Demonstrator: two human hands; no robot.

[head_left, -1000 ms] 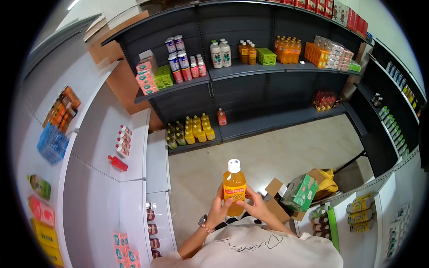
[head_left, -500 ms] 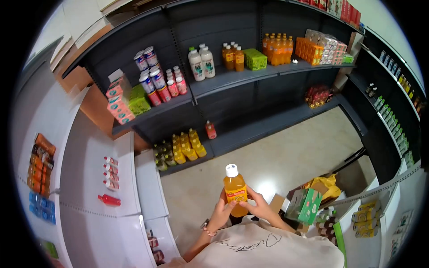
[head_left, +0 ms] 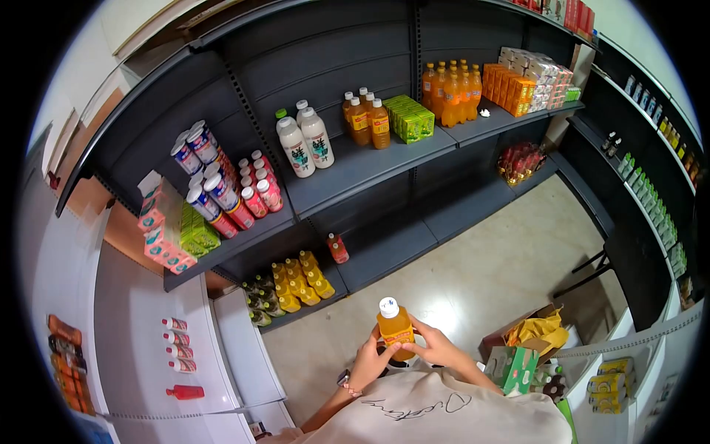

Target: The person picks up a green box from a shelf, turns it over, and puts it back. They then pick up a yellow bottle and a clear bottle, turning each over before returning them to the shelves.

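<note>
Head view: your left hand (head_left: 370,360) and right hand (head_left: 436,348) clasp an orange bottle (head_left: 396,329) low down, so it stands upright.

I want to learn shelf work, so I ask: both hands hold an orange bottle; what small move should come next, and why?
Probably lift the orange bottle toward the three white-capped bottles on the dark shelf: they look alike, bare shelf lies beside them, and left hand and right hand grip it upright.
</note>
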